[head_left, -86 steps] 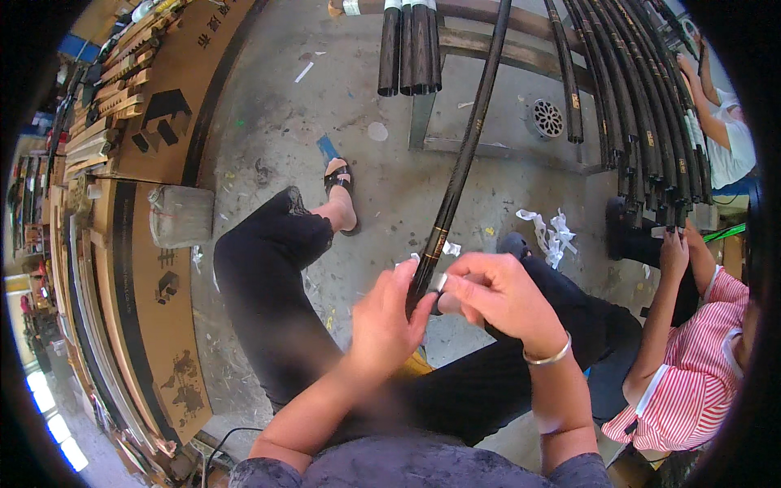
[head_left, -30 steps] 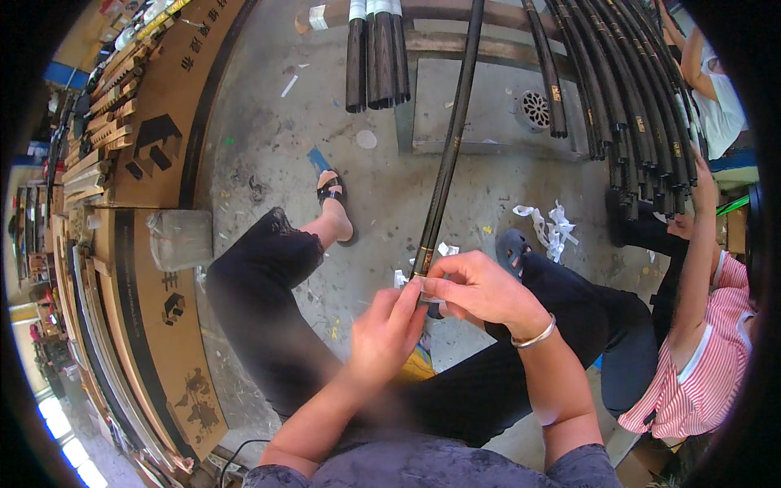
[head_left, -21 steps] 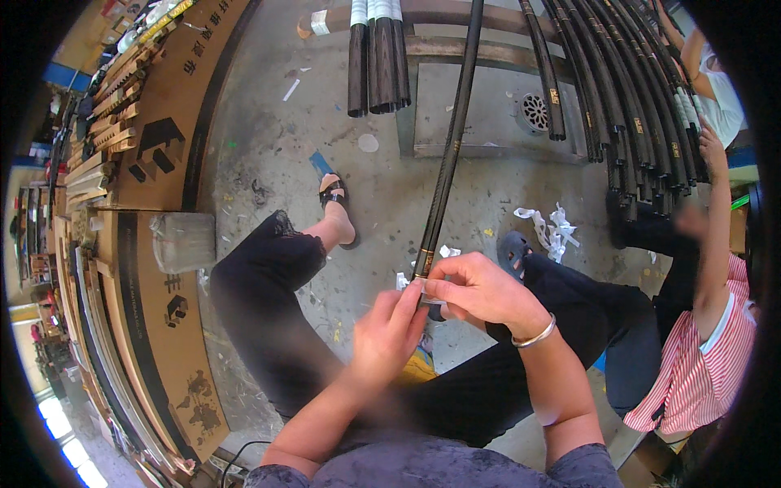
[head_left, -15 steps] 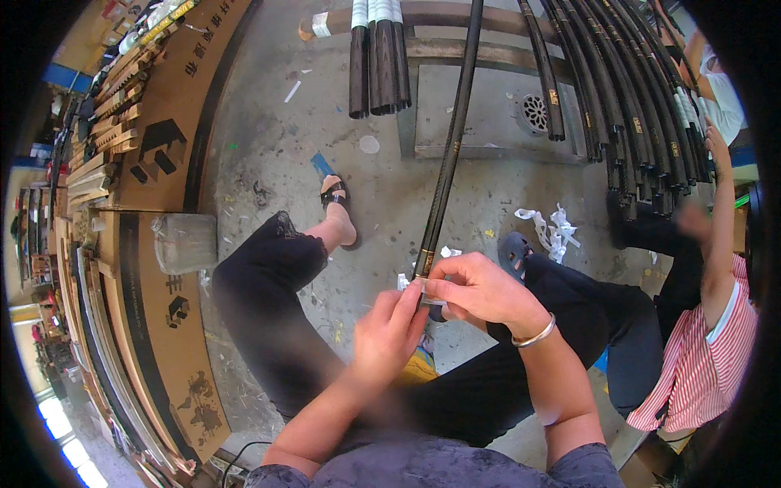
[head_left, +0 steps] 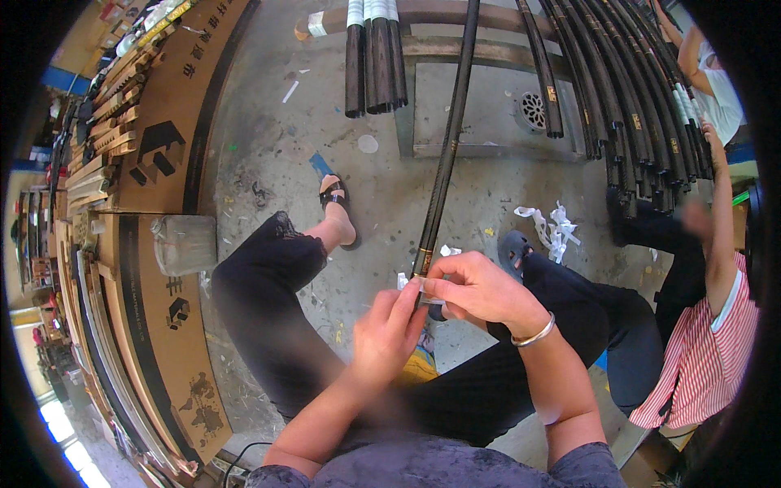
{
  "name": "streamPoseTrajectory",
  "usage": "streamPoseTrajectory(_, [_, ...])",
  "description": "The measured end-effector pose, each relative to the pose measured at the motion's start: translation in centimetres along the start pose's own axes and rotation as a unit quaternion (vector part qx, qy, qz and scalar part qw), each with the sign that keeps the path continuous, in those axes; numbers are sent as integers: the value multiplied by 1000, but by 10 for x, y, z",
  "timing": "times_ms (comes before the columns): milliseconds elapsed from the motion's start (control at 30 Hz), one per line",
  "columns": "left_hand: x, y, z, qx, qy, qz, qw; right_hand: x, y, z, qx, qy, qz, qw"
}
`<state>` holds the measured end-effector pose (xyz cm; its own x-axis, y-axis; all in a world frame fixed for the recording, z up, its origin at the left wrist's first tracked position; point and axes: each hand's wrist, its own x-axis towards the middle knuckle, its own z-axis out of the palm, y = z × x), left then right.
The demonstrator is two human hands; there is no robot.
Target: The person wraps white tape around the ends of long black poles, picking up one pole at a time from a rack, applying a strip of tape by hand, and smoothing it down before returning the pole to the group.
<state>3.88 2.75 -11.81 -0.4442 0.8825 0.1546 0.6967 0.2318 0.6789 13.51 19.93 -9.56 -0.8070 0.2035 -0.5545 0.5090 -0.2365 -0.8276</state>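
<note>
A long black pole [head_left: 449,146] with gold markings slants down from the far side to my hands. My left hand [head_left: 386,332] is closed round its near end, the thumb and fingertips pressed together there. Beside it my right hand [head_left: 482,289], with a metal bangle on the wrist, pinches a small clear or whitish strip [head_left: 433,302] against the same end. The fingers partly hide both the strip and the pole's tip.
A rack beam [head_left: 488,49] carries several black poles [head_left: 634,106] at right and a white-wrapped bundle [head_left: 378,73]. Large cardboard boxes [head_left: 167,317] line the left, a clear plastic container [head_left: 185,244] beside them. White scraps [head_left: 558,229] litter the floor. A co-worker in striped clothing [head_left: 704,350] sits close at right.
</note>
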Motion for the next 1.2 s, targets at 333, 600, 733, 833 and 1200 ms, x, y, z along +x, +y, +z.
streamPoseTrajectory(333, [-1, -2, 2, 0, 0, -3, 1000, 0, 0, -1, 12, 0, 4, 1000])
streamPoseTrajectory(600, [0, 0, 1, 2, -2, -4, 1000, 2, 7, -2, 20, 1, -5, 1000])
streamPoseTrajectory(733, [-1, -4, 2, 5, -3, -7, 1000, 1, -4, -1, 11, -3, 17, 1000])
streamPoseTrajectory(833, [1, -1, 2, 3, 7, -1, 1000, 1, 4, -2, 18, -1, 3, 1000])
streamPoseTrajectory(1200, [-2, -5, 5, -55, 29, -24, 998, 1, 3, -1, -41, 15, 3, 999])
